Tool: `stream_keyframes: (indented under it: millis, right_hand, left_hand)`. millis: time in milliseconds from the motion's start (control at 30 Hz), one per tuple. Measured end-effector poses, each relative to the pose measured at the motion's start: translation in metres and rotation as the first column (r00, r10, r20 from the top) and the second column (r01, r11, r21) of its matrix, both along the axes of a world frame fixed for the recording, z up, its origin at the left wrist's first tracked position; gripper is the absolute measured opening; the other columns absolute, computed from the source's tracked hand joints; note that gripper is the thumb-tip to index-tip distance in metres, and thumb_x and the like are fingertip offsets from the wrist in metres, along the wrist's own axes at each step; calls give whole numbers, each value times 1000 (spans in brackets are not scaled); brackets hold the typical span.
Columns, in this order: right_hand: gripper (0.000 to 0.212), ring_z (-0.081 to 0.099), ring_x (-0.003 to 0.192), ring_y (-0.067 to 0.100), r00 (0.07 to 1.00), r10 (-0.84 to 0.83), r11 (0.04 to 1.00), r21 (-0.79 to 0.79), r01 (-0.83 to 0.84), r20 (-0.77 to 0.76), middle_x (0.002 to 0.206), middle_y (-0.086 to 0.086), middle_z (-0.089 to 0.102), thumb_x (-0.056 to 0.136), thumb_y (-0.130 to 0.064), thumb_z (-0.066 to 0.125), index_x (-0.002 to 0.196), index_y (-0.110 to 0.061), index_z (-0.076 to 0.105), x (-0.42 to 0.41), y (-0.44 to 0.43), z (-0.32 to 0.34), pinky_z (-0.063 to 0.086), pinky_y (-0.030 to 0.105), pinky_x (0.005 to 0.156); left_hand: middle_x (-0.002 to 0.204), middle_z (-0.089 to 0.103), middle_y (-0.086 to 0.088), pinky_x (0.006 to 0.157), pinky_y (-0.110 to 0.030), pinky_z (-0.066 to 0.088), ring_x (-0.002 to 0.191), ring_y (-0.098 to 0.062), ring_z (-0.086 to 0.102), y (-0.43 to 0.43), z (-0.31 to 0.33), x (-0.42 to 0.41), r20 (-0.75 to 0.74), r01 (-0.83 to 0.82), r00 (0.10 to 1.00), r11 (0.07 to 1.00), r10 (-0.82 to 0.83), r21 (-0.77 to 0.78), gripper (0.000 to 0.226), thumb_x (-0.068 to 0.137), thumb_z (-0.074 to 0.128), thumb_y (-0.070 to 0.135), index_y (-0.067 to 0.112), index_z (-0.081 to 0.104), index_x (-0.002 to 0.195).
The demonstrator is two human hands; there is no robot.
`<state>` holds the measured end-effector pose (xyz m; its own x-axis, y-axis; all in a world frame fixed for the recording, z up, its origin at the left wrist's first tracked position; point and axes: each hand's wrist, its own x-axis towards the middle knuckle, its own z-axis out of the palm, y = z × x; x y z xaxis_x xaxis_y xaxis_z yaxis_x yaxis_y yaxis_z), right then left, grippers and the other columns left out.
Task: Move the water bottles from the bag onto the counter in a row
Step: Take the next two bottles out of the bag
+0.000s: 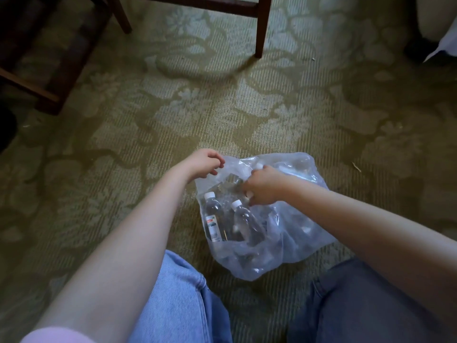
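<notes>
Bag of clear crinkled plastic [291,233] lies on green floral carpet [173,107], just ahead of person's knees in blue jeans [183,300]. Inside, labelled clear water bottle [212,219] and second bottle [243,224] lie side by side, white caps pointing away. Left hand [204,163] pinches bag's rim w/ curled fingers. Right hand [263,185] is fisted at bag's mouth; can't tell what it grips.

The bag [284,233] lies on the carpet [148,120] before my knees [180,293], two bottles [213,216] side by side inside it. A chair [261,26] stands behind.
</notes>
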<state>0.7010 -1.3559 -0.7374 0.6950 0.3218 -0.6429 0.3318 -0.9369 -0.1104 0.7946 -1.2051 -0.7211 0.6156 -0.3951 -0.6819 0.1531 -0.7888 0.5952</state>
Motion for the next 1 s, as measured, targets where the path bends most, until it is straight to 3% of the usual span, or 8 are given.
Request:
stream_keyframes:
  millis: [133, 300, 433, 567, 700, 833, 933, 1000]
  right_hand:
    - [31, 57, 90, 21, 942, -334, 885, 340, 316, -7, 104, 2, 65, 92, -45, 54, 112, -22, 55, 13, 1, 34, 45, 34, 83]
    - [19, 52, 80, 17, 647, -753, 416, 672, 613, -124, 86, -4, 57, 88, -41, 62, 94, -24, 56, 36, 4, 53, 43, 33, 71]
    - [27, 54, 75, 20, 358, -914, 122, 713, 690, -191, 78, -1, 58, 82, -46, 61, 83, -19, 57, 50, 30, 66, 44, 35, 69]
    - [26, 49, 66, 20, 123, -908, -208, 685, 698, -401, 66, 0, 51, 75, -41, 63, 71, -19, 49, 54, 55, 72, 37, 32, 63]
    - [27, 51, 48, 8, 232, -898, -129, 727, 674, -374, 62, -3, 51, 82, -38, 63, 75, -16, 50, 49, 66, 78, 37, 27, 58]
    - [25, 43, 44, 13, 278, -783, -266, 704, 659, -556, 58, 5, 50, 96, -34, 49, 87, -11, 52, 44, 57, 69, 35, 24, 46]
    - [17, 56, 50, 18, 511, -675, 179, 554, 813, -532, 62, 8, 59, 97, -16, 48, 92, -4, 60, 27, 47, 43, 48, 28, 48]
    - [23, 65, 77, 24, 614, -520, 520, 350, 779, -594, 83, 9, 66, 96, -14, 48, 109, -1, 62, 15, 48, 23, 52, 29, 65]
  left_hand:
    - [101, 68, -7, 78, -32, 43, 85, -20, 63, 11, 11, 3, -52, -37, 998, 999, 36, -17, 37, 85, 31, -5, 14, 63, 86]
    - [109, 65, 0, 80, -25, 46, 99, -14, 61, 33, 43, 7, 14, 25, 1000, 992, -23, -126, 34, 87, 45, -5, 14, 61, 110]
    - [122, 59, 3, 95, -27, 47, 112, -9, 57, 42, 59, -2, -57, 93, 992, 953, -114, -287, 54, 79, 71, 7, 22, 48, 125]
    - [120, 60, -1, 96, -32, 47, 111, -16, 58, 36, 47, -12, 116, 55, 993, 971, -29, -234, 67, 66, 85, 23, 20, 47, 121]
    - [109, 65, -5, 87, -30, 53, 102, -17, 63, 39, 45, -11, 219, 69, 975, 985, -33, -158, 68, 64, 85, 23, 17, 50, 123]
    - [93, 68, 8, 80, -19, 50, 86, 2, 63, 63, 62, 2, 239, -67, 964, 972, 121, -224, 58, 66, 84, 20, 14, 56, 117]
    - [111, 67, 5, 98, -41, 48, 110, -17, 60, 79, 68, 9, 269, -181, 934, 961, 233, -207, 86, 55, 85, 38, 16, 49, 130]
    - [103, 68, 11, 101, -44, 45, 108, -14, 61, 82, 71, 9, 254, -192, 936, 959, 243, -211, 94, 53, 86, 36, 15, 45, 135]
